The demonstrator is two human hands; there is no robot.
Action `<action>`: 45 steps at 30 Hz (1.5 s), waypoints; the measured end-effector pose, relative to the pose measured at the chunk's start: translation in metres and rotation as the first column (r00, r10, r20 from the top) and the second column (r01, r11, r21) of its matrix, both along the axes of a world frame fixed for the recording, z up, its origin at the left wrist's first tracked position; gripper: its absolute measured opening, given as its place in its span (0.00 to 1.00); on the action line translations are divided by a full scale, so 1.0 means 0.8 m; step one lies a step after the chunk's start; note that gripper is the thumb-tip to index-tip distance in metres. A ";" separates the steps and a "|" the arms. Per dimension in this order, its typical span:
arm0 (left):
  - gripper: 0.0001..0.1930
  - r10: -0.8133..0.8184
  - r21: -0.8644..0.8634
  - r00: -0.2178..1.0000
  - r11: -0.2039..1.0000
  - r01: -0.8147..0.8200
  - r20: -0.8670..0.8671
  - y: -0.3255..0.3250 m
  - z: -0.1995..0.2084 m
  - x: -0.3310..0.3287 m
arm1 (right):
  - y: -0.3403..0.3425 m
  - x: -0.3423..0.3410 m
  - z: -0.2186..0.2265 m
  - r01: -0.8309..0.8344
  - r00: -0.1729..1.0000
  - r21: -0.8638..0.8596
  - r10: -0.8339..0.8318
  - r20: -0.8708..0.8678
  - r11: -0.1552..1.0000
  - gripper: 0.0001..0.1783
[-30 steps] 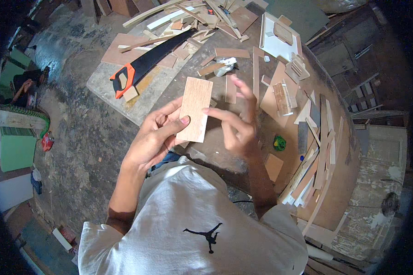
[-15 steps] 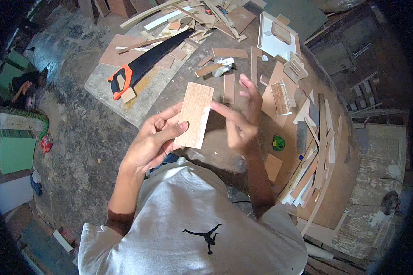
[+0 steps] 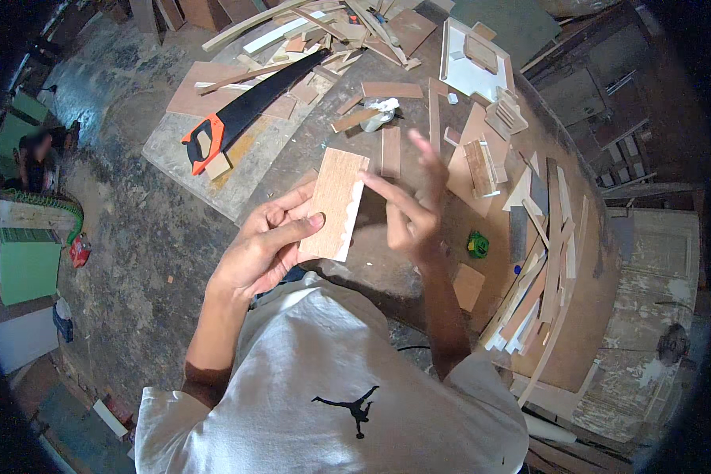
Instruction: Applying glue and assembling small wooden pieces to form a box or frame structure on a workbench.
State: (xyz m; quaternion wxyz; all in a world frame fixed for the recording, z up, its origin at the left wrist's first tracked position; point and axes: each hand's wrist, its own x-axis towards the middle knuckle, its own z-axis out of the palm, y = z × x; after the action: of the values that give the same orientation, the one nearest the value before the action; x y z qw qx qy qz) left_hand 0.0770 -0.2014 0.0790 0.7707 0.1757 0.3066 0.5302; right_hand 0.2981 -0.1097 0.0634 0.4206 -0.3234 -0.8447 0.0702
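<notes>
- Head view: since the earlier frames, the right hand's (image 3: 415, 223) index finger has travelled up the right edge of the wooden board (image 3: 332, 201) and is now near its top end; more of the white paste (image 3: 347, 229) shows along that edge, in scalloped blobs toward the five o'clock corner.
- Long axis of the board runs from just past twelve o'clock to just past six, its top end leaning slightly right, its broad wood-grain face turned up to the camera, held above the worktop (image 3: 292, 150).
- Left hand (image 3: 265, 237) sits at the board's eight o'clock side, gripping it near the lower half: thumb flat on the face, fingers behind.
- Right hand is at three o'clock of the board, gripping nothing; its index finger stretches toward ten o'clock, the tip at the pasted edge and seemingly touching it. Other fingers are loosely parted, some blurred.
- Pasted edge faces the right hand, so that hand is the nearer to it.
- From the board, a white container (image 3: 384, 115) stands at one o'clock, a handsaw (image 3: 265, 103) lies toward eleven, and a green tape measure (image 3: 477, 244) lies between three and four.
</notes>
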 end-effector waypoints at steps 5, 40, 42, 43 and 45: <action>0.32 0.020 0.003 0.999 1.000 -0.020 -0.042 0.000 0.013 0.007 | 0.000 0.004 -0.004 -0.182 0.971 -0.224 0.140 -0.194 0.958 0.27; 0.33 0.000 0.008 0.996 1.000 0.001 -0.086 0.003 0.007 0.001 | 0.011 -0.008 -0.012 -0.018 1.000 -0.169 0.016 -0.012 0.985 0.31; 0.33 0.015 -0.042 0.999 0.999 -0.013 0.047 0.000 0.013 0.007 | 0.014 -0.004 -0.016 -0.010 1.000 -0.082 0.011 0.006 0.997 0.32; 0.33 0.015 -0.043 0.999 0.999 -0.013 0.048 -0.002 0.014 0.007 | 0.014 -0.001 -0.018 0.000 1.000 0.006 0.000 0.023 1.000 0.33; 0.32 0.060 -0.031 0.995 0.998 -0.058 0.075 -0.004 0.016 0.006 | 0.017 0.006 -0.022 0.010 0.997 0.055 -0.014 0.074 0.998 0.33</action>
State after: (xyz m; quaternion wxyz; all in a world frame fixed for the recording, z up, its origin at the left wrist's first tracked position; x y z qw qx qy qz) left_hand 0.0820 -0.2047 0.0921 0.7682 0.1350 0.2898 0.5547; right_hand 0.3031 -0.0958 0.0460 0.3978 -0.3192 -0.8596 0.0325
